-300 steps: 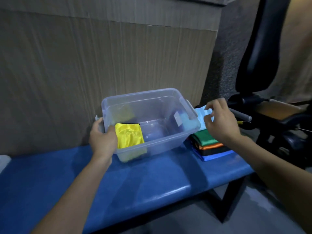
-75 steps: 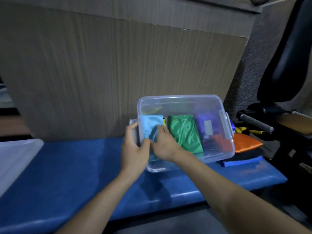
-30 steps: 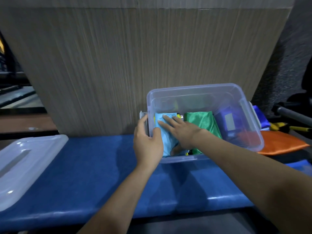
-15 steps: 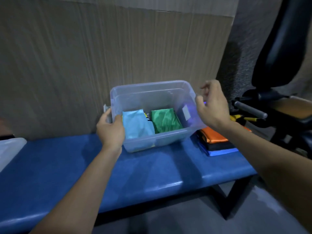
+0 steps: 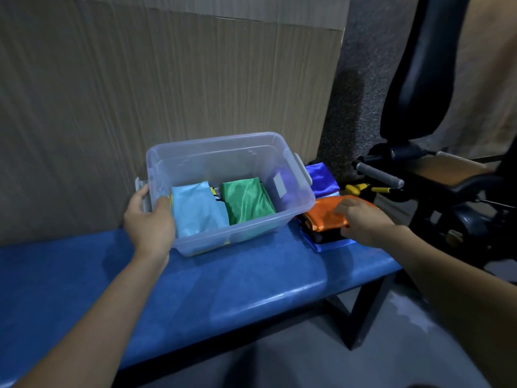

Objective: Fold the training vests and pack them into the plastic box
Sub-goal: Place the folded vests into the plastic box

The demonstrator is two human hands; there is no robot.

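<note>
The clear plastic box (image 5: pixel 296 208) stands on the blue bench. Inside lie a folded light blue vest (image 5: pixel 195 208) at the left and a folded green vest (image 5: pixel 246 200) beside it. My left hand (image 5: pixel 149 222) grips the box's left end by its handle. To the right of the box a folded orange vest (image 5: pixel 321 219) tops a small stack with dark and blue vests under it. My right hand (image 5: pixel 363 222) grips the right side of the orange vest, thumb on top and fingers under its edge. A folded royal blue vest (image 5: pixel 321 177) lies behind the stack.
The blue padded bench (image 5: pixel 223 281) ends just right of the stack. A wood-grain panel (image 5: pixel 167 93) stands close behind the box. Black gym equipment (image 5: pixel 436 163) with a grey handle and yellow tools is at the right. Grey floor lies below.
My right hand has dropped from beside the box's right rim onto the orange vest at the top of the stack. My left hand stays on the box's left end.
</note>
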